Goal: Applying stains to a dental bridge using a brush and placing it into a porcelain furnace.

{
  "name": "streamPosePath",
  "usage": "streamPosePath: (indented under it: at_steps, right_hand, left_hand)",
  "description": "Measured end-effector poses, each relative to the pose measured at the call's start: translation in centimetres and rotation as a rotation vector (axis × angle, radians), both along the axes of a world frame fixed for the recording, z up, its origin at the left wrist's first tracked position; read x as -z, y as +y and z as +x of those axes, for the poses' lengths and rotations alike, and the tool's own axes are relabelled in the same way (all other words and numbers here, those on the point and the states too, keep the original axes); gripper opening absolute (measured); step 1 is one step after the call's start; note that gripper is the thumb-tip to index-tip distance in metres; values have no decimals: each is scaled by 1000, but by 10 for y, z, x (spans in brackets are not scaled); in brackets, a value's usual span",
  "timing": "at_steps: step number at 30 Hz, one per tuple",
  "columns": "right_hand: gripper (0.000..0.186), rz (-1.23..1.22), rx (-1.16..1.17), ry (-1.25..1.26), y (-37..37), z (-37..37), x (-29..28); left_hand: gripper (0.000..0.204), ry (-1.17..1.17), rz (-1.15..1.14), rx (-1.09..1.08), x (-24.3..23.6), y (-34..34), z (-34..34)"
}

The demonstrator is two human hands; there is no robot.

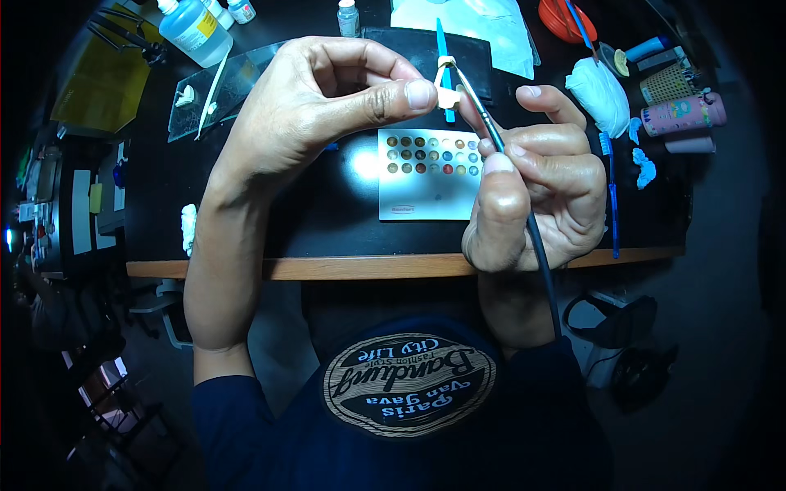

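Though dim, room (725, 204) around glossy black table (327, 225)

Palette card (417, 196): on table (327, 237), centre of dial.
Bottle (193, 37): 10 o'clock, beyond glass plate (239, 82).
Vial (349, 20): 11 o'clock.
Held piece (448, 99): 12 o'clock, between left hand (319, 94) and right hand (544, 180).
Bundle (594, 92): 2 o'clock.
Toothbrush (613, 196): 3 o'clock, beyond right hand.

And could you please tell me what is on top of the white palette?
The white palette carries three rows of small round coloured spots, one in the bottom row red. The right hand covers part of its right side; what lies there is hidden.
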State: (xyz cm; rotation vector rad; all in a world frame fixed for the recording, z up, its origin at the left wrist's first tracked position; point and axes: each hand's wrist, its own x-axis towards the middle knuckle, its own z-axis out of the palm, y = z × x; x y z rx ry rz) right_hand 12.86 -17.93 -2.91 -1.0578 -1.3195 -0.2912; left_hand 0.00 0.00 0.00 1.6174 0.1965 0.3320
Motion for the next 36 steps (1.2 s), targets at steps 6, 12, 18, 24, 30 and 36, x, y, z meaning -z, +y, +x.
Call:
streamPosePath:
  at_steps: [6,12,18,24,30,36]
  right_hand:
    - [14,33,-62,45,1,-2,-1]
    - [14,43,-38,26,2,-1,1]
    - [14,28,-33,-11,2,0,-2]
    - [14,58,-19,35,4,-4,-2]
    - [13,92,-96,138,4,-4,1]
    - [19,133,-65,265,5,-11,6]
  left_hand:
    - [40,-27,-20,13,2,-1,1]
    - [39,-11,1,-1,0,-1,0]
    - [39,-14,8,-7,1,-1,1]
    - [38,-21,12,-6,1,0,1]
    - [31,-109,-15,-20,-4,-5,2]
    - [37,-12,176,-138,1,-4,1]
